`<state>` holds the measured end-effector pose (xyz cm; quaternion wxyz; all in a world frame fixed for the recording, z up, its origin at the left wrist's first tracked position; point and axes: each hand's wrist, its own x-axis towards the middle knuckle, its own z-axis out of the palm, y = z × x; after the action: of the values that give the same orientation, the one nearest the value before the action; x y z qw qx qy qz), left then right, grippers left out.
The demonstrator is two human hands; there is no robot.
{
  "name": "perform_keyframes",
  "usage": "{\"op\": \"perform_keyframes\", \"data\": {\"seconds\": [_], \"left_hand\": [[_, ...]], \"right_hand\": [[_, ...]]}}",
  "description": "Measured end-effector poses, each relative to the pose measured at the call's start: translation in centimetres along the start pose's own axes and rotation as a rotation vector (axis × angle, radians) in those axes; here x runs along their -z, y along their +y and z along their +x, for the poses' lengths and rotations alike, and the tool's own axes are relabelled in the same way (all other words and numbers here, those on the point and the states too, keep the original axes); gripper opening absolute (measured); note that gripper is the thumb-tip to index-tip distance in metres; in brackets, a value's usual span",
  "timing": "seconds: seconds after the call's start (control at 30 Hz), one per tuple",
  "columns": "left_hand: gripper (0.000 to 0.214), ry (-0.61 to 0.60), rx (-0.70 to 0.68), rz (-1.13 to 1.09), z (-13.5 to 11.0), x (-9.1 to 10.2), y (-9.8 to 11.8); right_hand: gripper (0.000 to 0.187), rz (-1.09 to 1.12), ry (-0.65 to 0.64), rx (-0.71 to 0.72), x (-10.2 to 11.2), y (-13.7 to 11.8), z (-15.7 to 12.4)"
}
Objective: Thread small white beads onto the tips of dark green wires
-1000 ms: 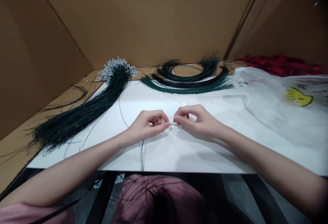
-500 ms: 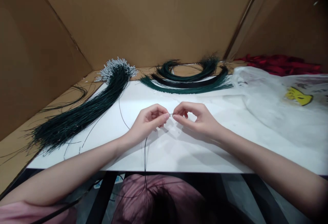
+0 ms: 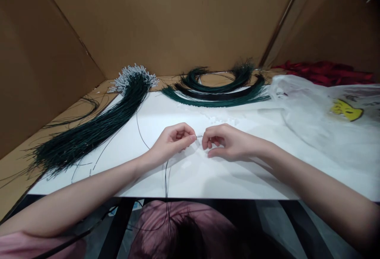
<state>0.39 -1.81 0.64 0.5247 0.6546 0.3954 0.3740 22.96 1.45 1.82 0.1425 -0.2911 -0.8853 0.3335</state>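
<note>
My left hand (image 3: 175, 138) pinches a thin dark cord (image 3: 167, 180) between thumb and forefinger. The cord's short end points right from the fingertips, and its long strands hang down past the table edge toward the lap. Just right of that end is my right hand (image 3: 227, 142), its fingers curled and its thumb apart from them, with nothing visible between. Whether its forefinger touches the cord's tip, I cannot tell. Small white bits (image 3: 222, 120) lie scattered on the white tabletop (image 3: 190, 180) behind the right hand.
At the left lies a long bundle of dark green cords (image 3: 97, 128) with white tips (image 3: 133, 79). Curved bundles of green and black cords (image 3: 216, 97) lie at the back. On the right are a clear plastic bag (image 3: 314, 112) and red fabric pieces (image 3: 326, 73). Cardboard walls (image 3: 178, 21) enclose the table.
My right thumb and fingers have parted, letting go of the cord's end, and the thumb has dropped lower. My left hand keeps its pinch in nearly the same place.
</note>
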Motion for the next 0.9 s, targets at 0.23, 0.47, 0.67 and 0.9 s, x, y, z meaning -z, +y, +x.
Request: {"op": "perform_keyframes", "data": {"seconds": [0.23, 0.47, 0.67, 0.9], "left_hand": [[0.021, -0.02, 0.013, 0.008, 0.0, -0.1, 0.2], [0.02, -0.002, -0.052, 0.051, -0.2, 0.1, 0.7], [0.014, 0.04, -0.204, 0.124, -0.8, 0.6, 1.6], [0.007, 0.001, -0.344, 0.23, -1.6, 0.2, 2.1]], "right_hand": [[0.004, 0.019, -0.011, 0.067, -0.4, 0.3, 0.2], [0.003, 0.127, 0.085, 0.063, -0.4, -0.2, 0.1], [0.014, 0.395, 0.286, 0.133, -0.2, -1.2, 0.0], [0.017, 0.56, 0.325, 0.201, -0.4, -1.8, 0.0]]}}
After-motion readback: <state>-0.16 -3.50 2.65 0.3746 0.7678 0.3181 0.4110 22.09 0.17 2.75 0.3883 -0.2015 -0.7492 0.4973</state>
